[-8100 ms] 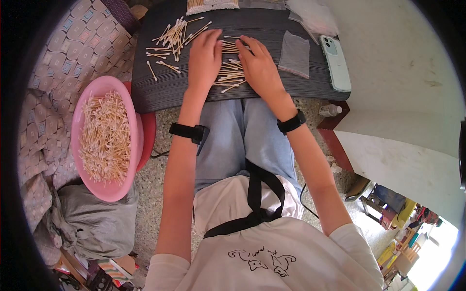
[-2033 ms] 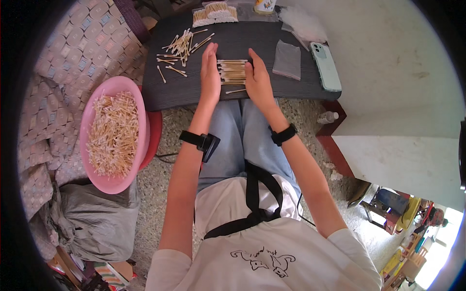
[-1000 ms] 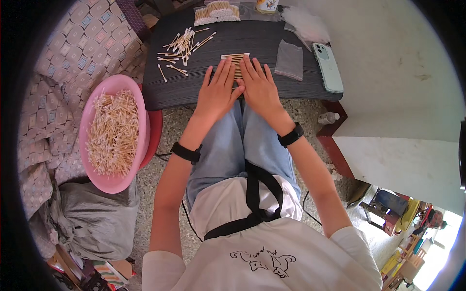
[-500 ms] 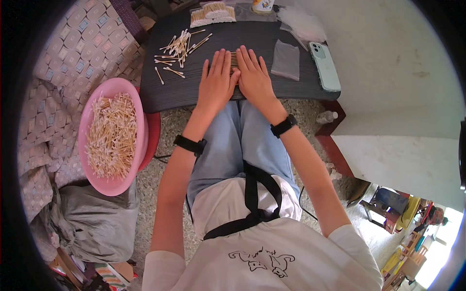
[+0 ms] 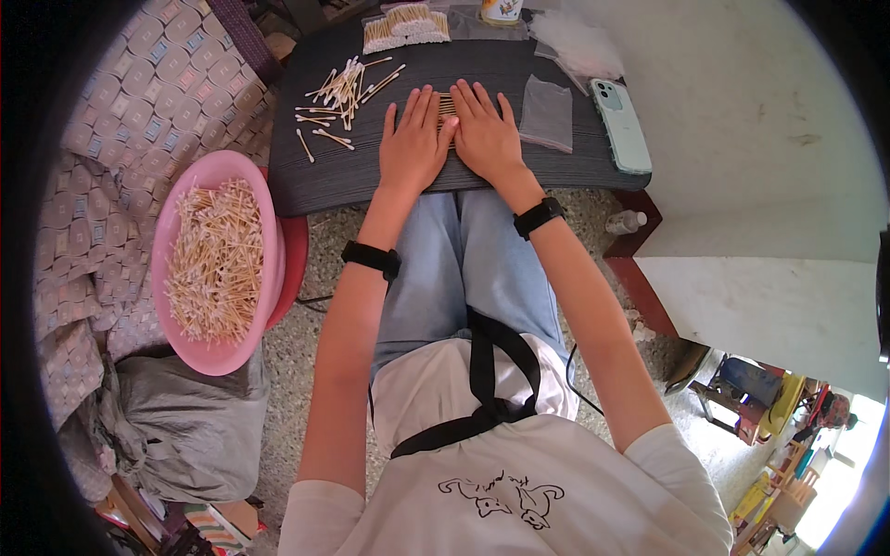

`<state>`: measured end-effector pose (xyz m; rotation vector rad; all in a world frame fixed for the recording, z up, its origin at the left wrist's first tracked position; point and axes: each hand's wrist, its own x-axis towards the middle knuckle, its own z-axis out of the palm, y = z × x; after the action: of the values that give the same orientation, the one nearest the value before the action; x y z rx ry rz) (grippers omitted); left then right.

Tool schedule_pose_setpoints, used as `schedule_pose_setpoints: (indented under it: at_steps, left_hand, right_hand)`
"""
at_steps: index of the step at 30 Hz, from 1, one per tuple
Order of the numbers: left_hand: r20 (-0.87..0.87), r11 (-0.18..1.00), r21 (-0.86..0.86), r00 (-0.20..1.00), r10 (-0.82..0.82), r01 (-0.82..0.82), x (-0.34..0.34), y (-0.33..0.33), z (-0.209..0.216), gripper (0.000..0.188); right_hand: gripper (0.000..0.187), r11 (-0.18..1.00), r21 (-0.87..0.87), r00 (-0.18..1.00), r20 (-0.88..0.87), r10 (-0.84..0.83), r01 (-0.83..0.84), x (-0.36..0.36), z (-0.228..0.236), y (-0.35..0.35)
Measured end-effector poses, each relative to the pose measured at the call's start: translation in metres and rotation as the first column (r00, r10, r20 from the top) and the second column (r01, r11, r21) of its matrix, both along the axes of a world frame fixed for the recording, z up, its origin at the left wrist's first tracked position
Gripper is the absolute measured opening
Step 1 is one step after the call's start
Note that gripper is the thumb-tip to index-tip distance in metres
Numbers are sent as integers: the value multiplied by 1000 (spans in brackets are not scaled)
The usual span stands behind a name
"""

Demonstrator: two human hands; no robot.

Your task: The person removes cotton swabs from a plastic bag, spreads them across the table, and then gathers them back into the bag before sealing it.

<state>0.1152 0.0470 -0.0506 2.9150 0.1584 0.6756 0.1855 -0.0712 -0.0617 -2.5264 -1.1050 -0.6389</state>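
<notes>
Left hand: the left hand [image 5: 413,144] lay flat, fingers spread wide, holding nothing.
Right hand: the right hand [image 5: 486,134] was flat too, pressing beside it.
Swab bundle: the cotton swab bundle [image 5: 447,109] sat between both hands, mostly hidden, on the dark table [image 5: 464,65].
Risk: uneven pressure probably would have rolled swabs out of line.
Farther: the loose swabs [image 5: 341,93] could have been mixed in.

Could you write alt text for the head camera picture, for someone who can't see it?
Seen from above, a seated person presses the left hand and right hand flat, side by side, over a small bundle of cotton swabs on a dark table. Loose swabs lie further left, and a pink basin full of swabs sits beside the table.
</notes>
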Motion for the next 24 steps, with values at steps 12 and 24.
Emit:
schedule_pose_setpoints:
  at_steps: [12,24]
  left_hand:
    - [70,995,-95,997,23,-16,-28,2,0,60]
    - [14,999,40,1000,2,-2,-28,6,-3,51]
  right_hand:
    - [59,991,129,997,-60,48,-40,-23,5,-18]
    - [59,997,79,1000,-27,13,-11,-26,3,-21]
